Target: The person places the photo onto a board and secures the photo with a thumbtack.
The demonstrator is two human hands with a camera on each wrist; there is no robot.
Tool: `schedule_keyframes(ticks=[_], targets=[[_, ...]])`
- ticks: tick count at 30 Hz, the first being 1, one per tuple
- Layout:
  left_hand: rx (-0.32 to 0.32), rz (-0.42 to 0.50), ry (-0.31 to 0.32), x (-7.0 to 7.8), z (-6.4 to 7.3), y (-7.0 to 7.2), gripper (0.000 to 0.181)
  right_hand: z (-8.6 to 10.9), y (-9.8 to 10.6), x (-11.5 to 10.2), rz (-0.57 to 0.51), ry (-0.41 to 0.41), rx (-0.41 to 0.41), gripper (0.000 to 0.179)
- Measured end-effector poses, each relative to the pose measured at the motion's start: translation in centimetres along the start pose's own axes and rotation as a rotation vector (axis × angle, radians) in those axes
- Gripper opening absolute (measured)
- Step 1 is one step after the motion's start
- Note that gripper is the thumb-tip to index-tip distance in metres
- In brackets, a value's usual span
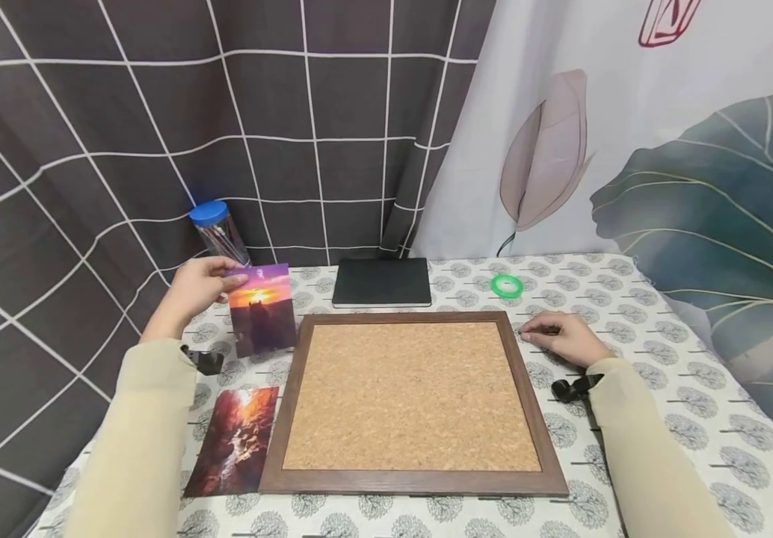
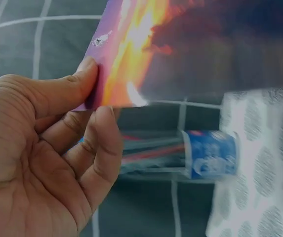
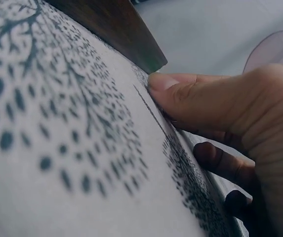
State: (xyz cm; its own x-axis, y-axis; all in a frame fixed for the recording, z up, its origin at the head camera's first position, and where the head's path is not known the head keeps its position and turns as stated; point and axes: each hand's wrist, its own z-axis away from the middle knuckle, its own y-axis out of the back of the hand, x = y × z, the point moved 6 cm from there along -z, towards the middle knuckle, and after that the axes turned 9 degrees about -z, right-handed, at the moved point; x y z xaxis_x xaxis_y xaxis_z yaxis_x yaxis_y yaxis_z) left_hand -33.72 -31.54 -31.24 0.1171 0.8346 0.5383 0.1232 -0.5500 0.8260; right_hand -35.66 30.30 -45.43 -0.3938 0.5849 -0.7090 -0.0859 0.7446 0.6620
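I had the left hand (image 1: 199, 290) pinching the sunset photo (image 1: 264, 323) edge, left of the board (image 1: 420, 396); edge-only grip risked swing or slip. Right hand (image 1: 567, 338) fingers sat bunched, right of the board; couldn't tell if holding anything.

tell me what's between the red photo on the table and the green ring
In the head view, the wood-framed corkboard fills most of the stretch from the red photo to the green ring, with bare tree-print tablecloth just before the ring.
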Motion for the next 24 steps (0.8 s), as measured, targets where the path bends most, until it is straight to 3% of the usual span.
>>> schedule_keyframes(ticks=[5, 8, 14, 19, 24], targets=[[0.018, 0.067, -0.04, 3.0, 0.2, 1.0, 0.035, 0.4, -0.3, -0.3, 0.012, 0.007, -0.002, 0.009], [0.014, 0.088, -0.08, 4.8, 0.7, 0.4, 0.032, 0.5, -0.7, -0.3, 0.016, 0.013, -0.003, 0.008], [-0.077, 0.143, -0.111, 7.3, 1.8, -3.6, 0.028, 0.7, -0.8, -0.2, 0.019, -0.022, 0.028, 0.012], [-0.14, 0.164, -0.114, 7.9, 1.7, -7.4, 0.028, 0.7, -0.2, -0.4, 0.032, -0.046, 0.067, 0.018], [-0.194, 0.167, -0.094, 8.4, 1.9, -9.7, 0.031, 0.0, 0.6, -0.9, 0.041, -0.004, 0.125, 0.017]])
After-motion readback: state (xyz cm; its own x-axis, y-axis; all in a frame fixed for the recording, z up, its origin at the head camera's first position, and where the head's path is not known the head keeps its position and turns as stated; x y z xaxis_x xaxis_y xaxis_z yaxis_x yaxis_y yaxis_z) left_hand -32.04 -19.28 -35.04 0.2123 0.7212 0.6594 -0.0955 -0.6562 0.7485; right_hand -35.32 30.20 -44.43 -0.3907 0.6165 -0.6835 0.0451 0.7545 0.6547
